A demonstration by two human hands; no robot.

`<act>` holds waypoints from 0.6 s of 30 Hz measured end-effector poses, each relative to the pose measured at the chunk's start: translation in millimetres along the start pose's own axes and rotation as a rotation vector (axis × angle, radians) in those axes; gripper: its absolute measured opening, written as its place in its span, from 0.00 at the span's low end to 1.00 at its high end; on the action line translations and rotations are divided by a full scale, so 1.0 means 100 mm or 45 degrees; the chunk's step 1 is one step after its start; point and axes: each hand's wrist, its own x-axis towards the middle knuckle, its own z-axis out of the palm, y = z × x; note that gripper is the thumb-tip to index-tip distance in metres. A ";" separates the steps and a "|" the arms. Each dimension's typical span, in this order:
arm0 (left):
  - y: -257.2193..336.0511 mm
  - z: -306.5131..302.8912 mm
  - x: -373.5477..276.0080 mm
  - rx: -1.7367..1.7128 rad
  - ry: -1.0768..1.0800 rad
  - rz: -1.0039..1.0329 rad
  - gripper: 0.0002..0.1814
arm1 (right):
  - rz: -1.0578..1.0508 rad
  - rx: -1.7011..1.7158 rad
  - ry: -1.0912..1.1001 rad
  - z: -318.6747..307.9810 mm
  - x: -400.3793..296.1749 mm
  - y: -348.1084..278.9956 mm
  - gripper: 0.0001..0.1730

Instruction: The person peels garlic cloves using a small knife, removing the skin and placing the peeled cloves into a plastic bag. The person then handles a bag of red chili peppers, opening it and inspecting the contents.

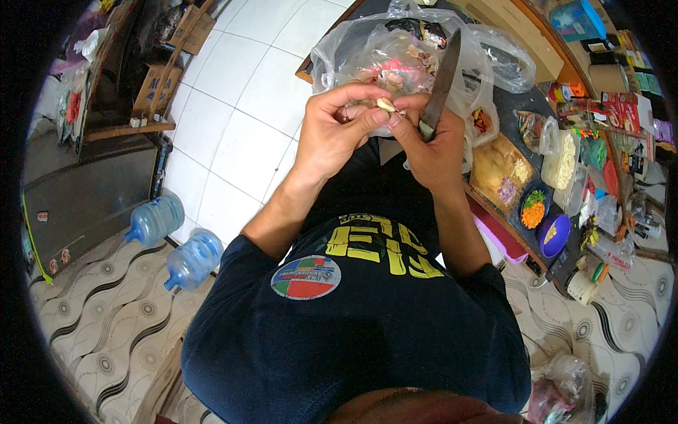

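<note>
Between the fingertips of my left hand (336, 130) is a pale garlic clove (386, 104). My right hand (437, 143) has a dark-bladed kitchen knife (444, 79) tucked in its grip, blade pointing away from me. The right thumb and forefinger also meet at the clove's edge, with a bit of skin by the thumb. Just beyond both hands lies a clear plastic bag (339, 45) with peelings and wrappers inside.
At right, a wooden cutting board (479, 159) bears chopped heaps. Beside it are a dark plate (540, 192) of chopped greens and orange pieces, a purple bowl (561, 246) and a white tray (569, 146). Two blue water jugs (159, 217) lie on the floor at left.
</note>
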 end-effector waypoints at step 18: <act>0.11 0.06 -0.01 0.432 0.093 0.346 0.12 | 0.056 0.177 -0.267 -0.14 -0.20 -0.14 0.23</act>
